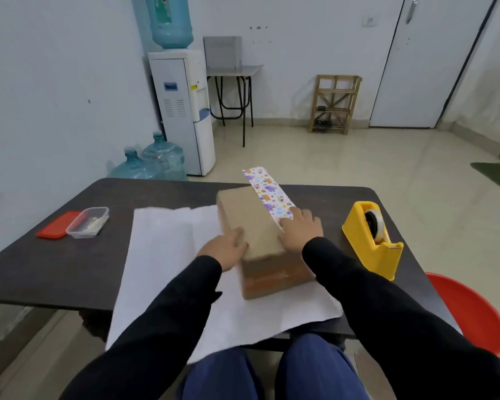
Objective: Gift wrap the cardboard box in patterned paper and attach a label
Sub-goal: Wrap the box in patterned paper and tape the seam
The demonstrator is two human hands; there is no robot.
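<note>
Cardboard box, one, under two flat hands, left and right, fingers released, one patterned paper.

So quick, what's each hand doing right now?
Left hand: open, resting flat against the cardboard box.
Right hand: open, pressing the patterned paper onto the box top.

Brown cardboard box, cartoon-animal patterned paper white underneath, yellow tape dispenser, red lid

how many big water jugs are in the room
3: one water jug sits upside down on the dispenser, and two stand on the floor left of it, one nearer and one behind. The table edge could hide others.
</note>
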